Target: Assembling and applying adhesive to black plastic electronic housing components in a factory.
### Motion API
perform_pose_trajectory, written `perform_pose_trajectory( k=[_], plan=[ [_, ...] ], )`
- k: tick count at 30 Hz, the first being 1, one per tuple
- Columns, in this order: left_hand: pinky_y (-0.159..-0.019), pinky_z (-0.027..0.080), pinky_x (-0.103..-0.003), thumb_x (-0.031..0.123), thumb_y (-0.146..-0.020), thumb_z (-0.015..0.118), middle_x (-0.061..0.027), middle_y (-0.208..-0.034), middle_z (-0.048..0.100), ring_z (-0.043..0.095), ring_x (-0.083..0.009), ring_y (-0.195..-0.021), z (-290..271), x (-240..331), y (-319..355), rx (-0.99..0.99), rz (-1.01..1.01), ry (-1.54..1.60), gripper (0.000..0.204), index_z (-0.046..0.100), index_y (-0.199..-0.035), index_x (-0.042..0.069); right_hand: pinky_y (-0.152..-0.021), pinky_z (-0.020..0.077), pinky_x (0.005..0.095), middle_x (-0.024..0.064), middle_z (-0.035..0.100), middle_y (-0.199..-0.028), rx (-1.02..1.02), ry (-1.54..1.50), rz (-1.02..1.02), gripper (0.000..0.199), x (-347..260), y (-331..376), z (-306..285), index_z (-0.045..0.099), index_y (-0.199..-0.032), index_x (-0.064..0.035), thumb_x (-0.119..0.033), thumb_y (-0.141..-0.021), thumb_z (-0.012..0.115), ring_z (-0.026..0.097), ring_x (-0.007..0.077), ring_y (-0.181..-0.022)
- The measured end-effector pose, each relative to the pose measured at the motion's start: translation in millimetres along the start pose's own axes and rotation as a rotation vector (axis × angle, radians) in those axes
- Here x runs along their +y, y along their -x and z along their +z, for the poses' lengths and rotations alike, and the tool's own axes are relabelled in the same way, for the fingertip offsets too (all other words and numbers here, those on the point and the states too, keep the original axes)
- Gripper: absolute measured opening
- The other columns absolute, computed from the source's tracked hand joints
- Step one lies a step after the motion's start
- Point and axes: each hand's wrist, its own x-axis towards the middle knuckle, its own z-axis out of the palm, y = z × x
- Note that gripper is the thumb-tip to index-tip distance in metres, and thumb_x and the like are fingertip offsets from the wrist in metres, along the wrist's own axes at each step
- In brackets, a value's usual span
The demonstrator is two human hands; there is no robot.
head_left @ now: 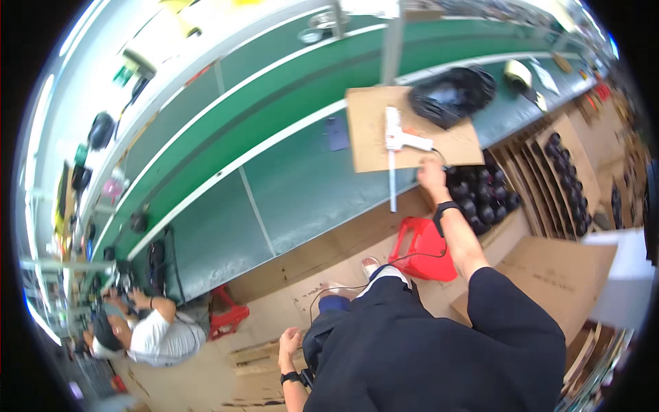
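A white glue gun point(406, 140) with a long pale glue stick lies on a flat cardboard sheet point(367, 154) at the bench edge. My right hand point(432, 176) is by the end of its handle, where a dark cord point(440, 158) comes out. The fingers look curled; whether they grip the cord is hidden. Low beside my body hangs my left hand point(290, 339), its fingers loosely curled with nothing visible in them. A black plastic bag point(453, 95) sits open on the cardboard's far right.
Under the bench stands a red plastic stool point(425, 250), and a cable point(347, 288) trails across the floor there. Round black parts point(484, 199) fill a box to the right, near a large carton point(559, 278). A person point(161, 336) works at far left.
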Motion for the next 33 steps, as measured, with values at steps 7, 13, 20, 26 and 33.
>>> perform_pose_trajectory(
  k=[7,13,20,26,33],
  plan=[
    [-0.091,0.054,-0.035,0.02,-0.088,0.066,-0.0169,-0.112,0.072,0.069,-0.0227,-0.104,-25,19,-23,-0.173,-0.175,-0.095,0.039,0.066,-0.122,0.001,-0.091,0.0524,0.0463,0.0265,0.066,-0.111,-0.085,0.274,0.132,0.057,42,-58,30,0.06,-0.113,0.0064,-0.026,-0.069,0.077,0.065,0.0404,-0.103],
    [-0.093,0.054,-0.039,0.02,-0.084,0.067,-0.0185,-0.111,0.071,0.068,-0.0295,-0.104,-83,-20,-91,0.063,-0.114,-0.048,0.044,0.064,-0.125,0.006,-0.095,0.0487,0.0532,0.0355,0.063,-0.112,-0.144,0.141,0.184,0.048,30,-67,35,0.055,-0.119,0.0088,-0.017,-0.078,0.056,0.06,0.0498,-0.11],
    [-0.108,0.043,-0.052,0.021,-0.08,0.071,-0.0275,-0.159,0.014,0.034,-0.0499,-0.137,-164,90,-176,0.451,0.076,-0.352,0.094,0.018,-0.157,0.018,-0.099,0.0444,0.0504,0.0357,0.057,-0.119,-0.183,0.131,0.32,0.059,10,-73,12,0.047,-0.132,-0.0011,-0.012,-0.076,0.064,0.054,0.0507,-0.114],
    [-0.109,0.04,-0.054,0.039,-0.079,0.076,-0.0478,-0.151,-0.004,0.019,-0.0659,-0.137,-169,132,-220,0.08,-0.349,-0.676,0.12,-0.012,-0.157,0.014,-0.1,0.0438,0.0511,0.0316,0.054,-0.124,-0.179,0.346,0.265,0.061,-43,-93,10,0.049,-0.13,-0.004,-0.021,-0.076,0.072,0.049,0.0488,-0.122],
    [-0.114,0.035,-0.05,0.046,-0.077,0.074,-0.0432,-0.154,0.003,0.03,-0.0574,-0.138,-209,164,-218,-0.084,-0.317,-0.649,0.12,-0.008,-0.158,0.014,-0.104,0.0415,0.0523,0.0271,0.052,-0.133,-0.244,0.262,0.303,0.076,1,-113,16,0.045,-0.137,-0.0059,-0.028,-0.073,0.079,0.045,0.0482,-0.128]
  ],
)
